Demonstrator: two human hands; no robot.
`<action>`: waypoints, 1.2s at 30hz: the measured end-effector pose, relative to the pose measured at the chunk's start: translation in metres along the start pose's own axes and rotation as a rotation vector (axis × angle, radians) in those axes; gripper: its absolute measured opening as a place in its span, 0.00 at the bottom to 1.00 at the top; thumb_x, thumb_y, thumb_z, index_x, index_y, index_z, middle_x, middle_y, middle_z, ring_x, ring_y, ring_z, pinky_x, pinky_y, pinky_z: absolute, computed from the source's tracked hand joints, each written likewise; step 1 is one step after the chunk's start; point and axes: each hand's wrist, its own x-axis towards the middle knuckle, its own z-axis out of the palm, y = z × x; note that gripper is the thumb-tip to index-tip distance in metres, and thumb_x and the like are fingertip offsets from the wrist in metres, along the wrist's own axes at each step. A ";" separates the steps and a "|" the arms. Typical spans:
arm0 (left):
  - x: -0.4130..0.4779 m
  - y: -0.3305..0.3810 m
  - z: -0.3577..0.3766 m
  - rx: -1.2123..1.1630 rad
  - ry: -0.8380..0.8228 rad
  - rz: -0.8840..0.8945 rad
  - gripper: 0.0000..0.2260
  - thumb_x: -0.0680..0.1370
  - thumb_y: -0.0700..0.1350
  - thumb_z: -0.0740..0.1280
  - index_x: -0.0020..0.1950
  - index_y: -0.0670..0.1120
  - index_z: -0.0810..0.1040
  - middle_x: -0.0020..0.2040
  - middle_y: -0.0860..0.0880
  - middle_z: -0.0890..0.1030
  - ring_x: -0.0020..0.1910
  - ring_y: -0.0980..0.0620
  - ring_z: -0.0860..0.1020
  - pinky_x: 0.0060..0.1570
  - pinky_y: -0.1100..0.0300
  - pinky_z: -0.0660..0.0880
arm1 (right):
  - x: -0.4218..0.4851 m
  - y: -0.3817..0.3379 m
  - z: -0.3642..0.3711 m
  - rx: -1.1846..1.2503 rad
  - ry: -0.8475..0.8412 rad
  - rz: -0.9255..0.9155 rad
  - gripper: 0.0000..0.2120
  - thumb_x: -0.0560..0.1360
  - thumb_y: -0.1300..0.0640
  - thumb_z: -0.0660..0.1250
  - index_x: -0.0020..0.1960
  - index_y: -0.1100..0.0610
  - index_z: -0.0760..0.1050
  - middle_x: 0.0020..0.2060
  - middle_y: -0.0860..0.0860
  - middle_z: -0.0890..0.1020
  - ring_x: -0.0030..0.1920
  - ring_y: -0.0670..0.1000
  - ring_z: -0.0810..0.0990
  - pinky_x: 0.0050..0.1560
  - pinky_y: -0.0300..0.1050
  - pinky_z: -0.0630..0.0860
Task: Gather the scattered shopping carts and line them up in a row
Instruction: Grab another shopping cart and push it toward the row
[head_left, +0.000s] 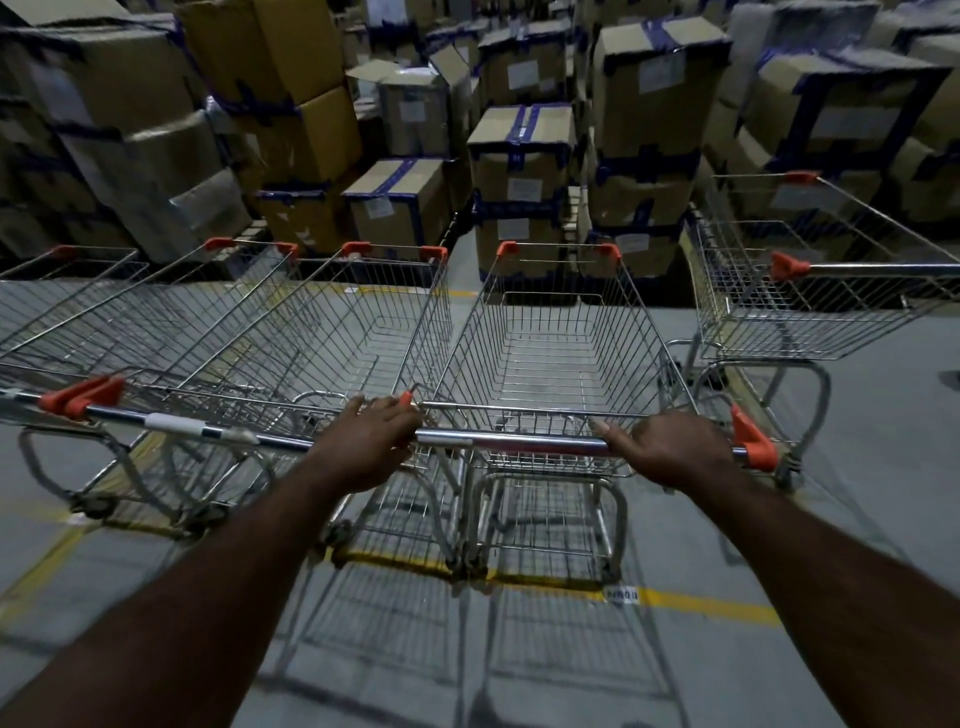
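A wire shopping cart (550, 343) with orange corner caps stands straight in front of me. Its chrome handle bar (535, 446) runs across the middle of the view. My left hand (371, 436) is closed on the bar's left end and my right hand (670, 449) on its right end. Touching it on the left stands a second cart (332, 332), with another cart (104, 322) further left, side by side. A separate cart (810, 296) stands apart at the right, turned at an angle.
Stacks of taped cardboard boxes (524, 156) fill the space just beyond the carts' front ends. Yellow floor lines (701, 603) cross the grey concrete under the cart wheels. Open floor lies behind me and between my cart and the right one.
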 end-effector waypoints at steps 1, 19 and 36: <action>0.000 0.001 0.000 -0.014 0.020 0.005 0.18 0.79 0.50 0.67 0.69 0.54 0.72 0.75 0.51 0.70 0.74 0.50 0.65 0.75 0.45 0.56 | 0.000 0.000 0.001 -0.001 0.007 0.001 0.43 0.77 0.25 0.40 0.35 0.54 0.81 0.29 0.50 0.80 0.31 0.48 0.79 0.42 0.41 0.75; 0.005 -0.009 0.013 -0.154 0.082 0.023 0.18 0.77 0.39 0.69 0.66 0.49 0.76 0.74 0.49 0.71 0.75 0.47 0.66 0.70 0.50 0.64 | -0.002 0.006 -0.004 0.127 0.022 0.006 0.44 0.69 0.19 0.37 0.39 0.51 0.78 0.31 0.48 0.79 0.35 0.49 0.79 0.45 0.44 0.74; 0.012 -0.016 0.030 -0.156 0.098 -0.093 0.07 0.79 0.44 0.65 0.56 0.53 0.75 0.76 0.53 0.68 0.67 0.38 0.73 0.54 0.45 0.76 | -0.033 0.028 0.009 -0.215 0.029 0.251 0.46 0.73 0.26 0.30 0.40 0.48 0.84 0.29 0.46 0.76 0.38 0.49 0.78 0.56 0.52 0.69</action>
